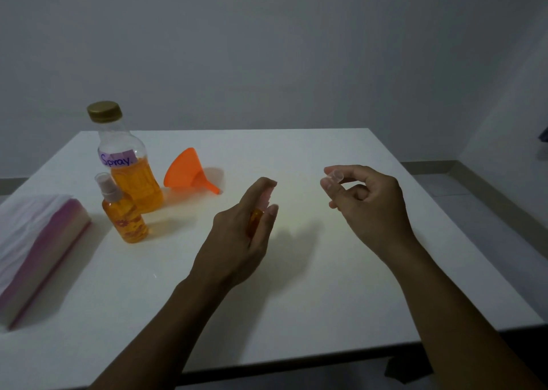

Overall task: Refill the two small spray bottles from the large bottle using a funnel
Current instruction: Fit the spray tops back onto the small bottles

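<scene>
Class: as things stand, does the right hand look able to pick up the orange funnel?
Probably not yet. The right hand pinches a clear cap, and the left hand, holding a small spray bottle, sits partly between it and the funnel.

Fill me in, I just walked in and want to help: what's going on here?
A person is setting up a refill. Their left hand grips one small spray bottle, and the right hand pinches a clear cap, apparently that bottle's. The second spray bottle stands capped by the large bottle, whose gold lid is on. The orange funnel lies on its side on the table, untouched; no pouring yet.
</scene>
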